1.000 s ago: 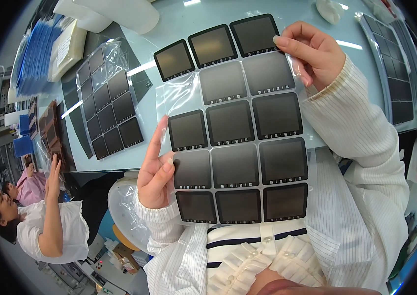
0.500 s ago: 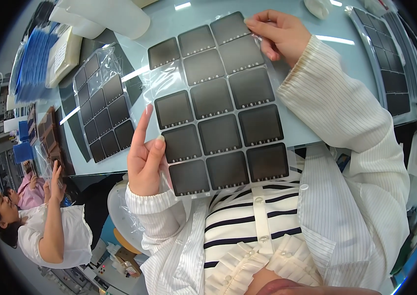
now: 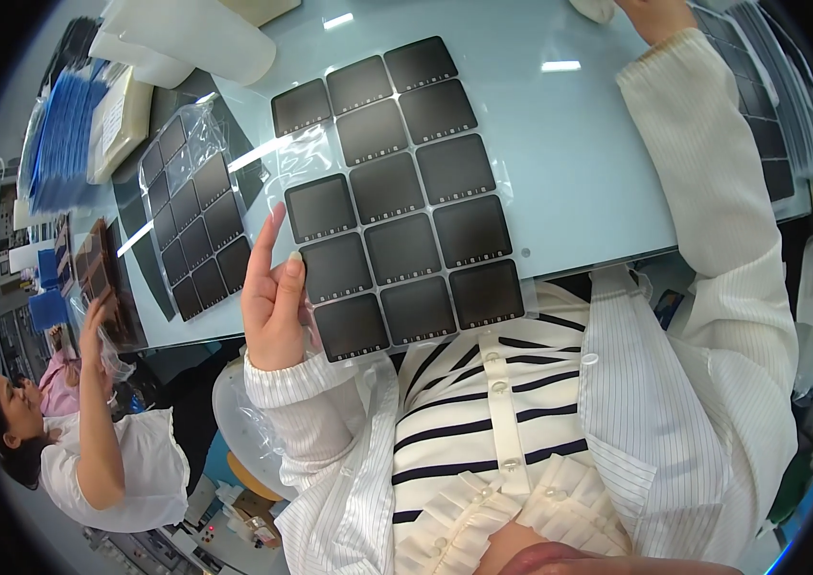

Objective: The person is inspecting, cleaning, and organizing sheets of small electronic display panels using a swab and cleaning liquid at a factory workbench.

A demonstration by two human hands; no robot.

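A clear film sheet bearing rows of dark rounded-square panels lies tilted in front of me, its lower end over the table edge. One place in its left column has no panel, and crinkled clear film shows there. At the lower left edge my left hand grips the sheet, thumb along the border and index finger pointing up beside it. Off the sheet, my right hand reaches to the far right, next to a white rounded object. Its fingertips are cut off by the picture's top edge.
A similar panel sheet lies to the left, and a stack of such sheets on the right. Blue sheets and white rolls stand far left. A co-worker sits at the left. The glass table ends before my body.
My right hand has let go of the sheet's upper right corner and moved away to the far right. The sheet has shifted slightly left, still in my left hand.
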